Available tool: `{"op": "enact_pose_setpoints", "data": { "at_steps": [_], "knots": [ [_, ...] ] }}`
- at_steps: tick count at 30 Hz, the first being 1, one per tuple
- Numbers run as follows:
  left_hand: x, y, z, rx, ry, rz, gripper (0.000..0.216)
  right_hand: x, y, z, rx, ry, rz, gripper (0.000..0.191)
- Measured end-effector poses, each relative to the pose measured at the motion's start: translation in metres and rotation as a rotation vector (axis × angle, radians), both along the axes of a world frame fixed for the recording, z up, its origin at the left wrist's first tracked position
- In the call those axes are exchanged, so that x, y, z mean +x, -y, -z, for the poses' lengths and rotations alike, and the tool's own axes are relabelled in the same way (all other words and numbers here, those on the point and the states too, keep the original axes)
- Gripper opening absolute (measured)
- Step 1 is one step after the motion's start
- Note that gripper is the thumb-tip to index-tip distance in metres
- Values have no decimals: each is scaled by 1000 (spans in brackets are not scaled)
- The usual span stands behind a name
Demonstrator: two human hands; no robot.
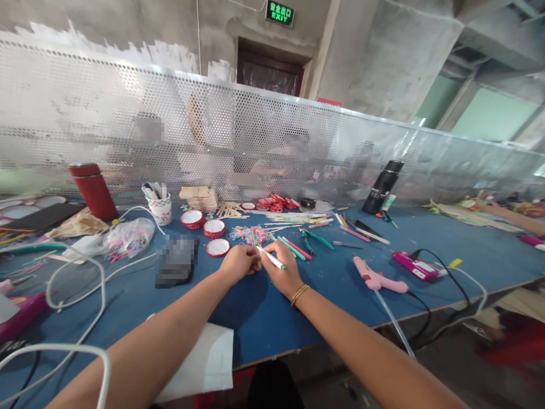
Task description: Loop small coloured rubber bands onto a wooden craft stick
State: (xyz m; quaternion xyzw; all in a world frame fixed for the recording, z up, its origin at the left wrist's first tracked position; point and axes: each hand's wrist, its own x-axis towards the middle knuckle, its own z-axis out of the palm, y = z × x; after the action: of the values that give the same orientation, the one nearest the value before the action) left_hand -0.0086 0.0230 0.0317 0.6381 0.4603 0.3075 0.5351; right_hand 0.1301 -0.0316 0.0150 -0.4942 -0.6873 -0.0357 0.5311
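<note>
My right hand (284, 274) grips a white marker pen (275, 259) with a green end, held slanted like a pen while writing. Close beside it, my left hand (239, 262) has its fingers pinched together; whatever they hold is mostly hidden. A small green and red piece (255, 235) shows just beyond the fingertips, and I cannot tell whether it is held. Behind the hands lies a tangle of pink and blue strings (244, 233). Several coloured markers (300, 247) lie right of my right hand. To the left are round red-rimmed tins (217, 247).
A pink glue gun (377, 277) lies at right, near a purple box (415, 266) with cables. Pliers (307, 241), wooden sticks (230, 211), a paper cup of pens (159, 209), a red flask (94, 193) and a black bottle (381, 190) stand or lie around. A perforated metal screen (255, 130) borders the back.
</note>
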Motion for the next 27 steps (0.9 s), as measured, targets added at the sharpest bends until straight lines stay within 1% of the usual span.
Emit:
{"op": "enact_pose_setpoints", "data": {
  "at_steps": [6, 10, 19, 27],
  "knots": [
    [0, -4, 4, 1, 36, 9, 23, 2, -2, 1, -4, -34, 65, 13],
    [0, -6, 8, 14, 8, 12, 19, 0, 0, -1, 8, -13, 31, 13],
    [0, -5, 7, 23, -11, 14, 23, -1, 1, -1, 3, 0, 3, 13],
    [0, -6, 8, 26, -25, 13, 15, 0, -1, 0, 1, -15, 5, 13]
  ]
}}
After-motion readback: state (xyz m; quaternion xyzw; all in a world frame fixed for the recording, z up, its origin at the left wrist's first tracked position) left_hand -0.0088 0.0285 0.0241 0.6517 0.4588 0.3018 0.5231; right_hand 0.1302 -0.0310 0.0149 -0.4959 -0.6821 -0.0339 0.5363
